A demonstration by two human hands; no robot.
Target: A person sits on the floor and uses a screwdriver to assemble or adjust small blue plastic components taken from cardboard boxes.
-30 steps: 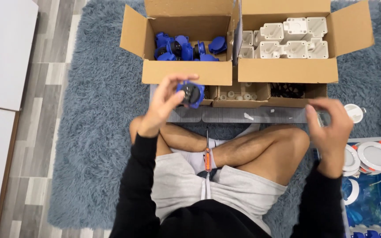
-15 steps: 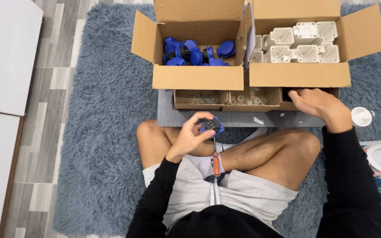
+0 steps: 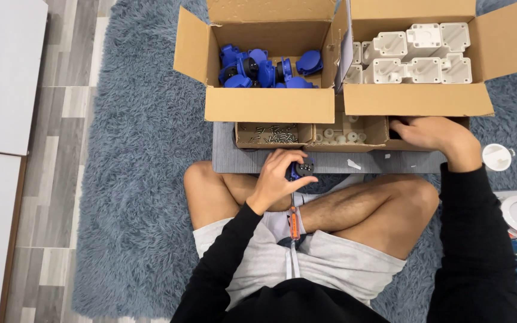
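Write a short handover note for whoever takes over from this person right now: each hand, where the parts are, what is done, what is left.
Left hand: grip shut on a small blue and black plastic socket part, above the lap.
Right hand: reaching into the dark right compartment of the low cardboard tray; its grip is hidden.
Orange-handled screwdriver lies in the lap.
Done: one part picked up.
Left: more blue parts and white plastic housings remain boxed.

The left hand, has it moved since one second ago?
Yes. The left hand came down from the blue-parts box toward the lap, past the grey board.
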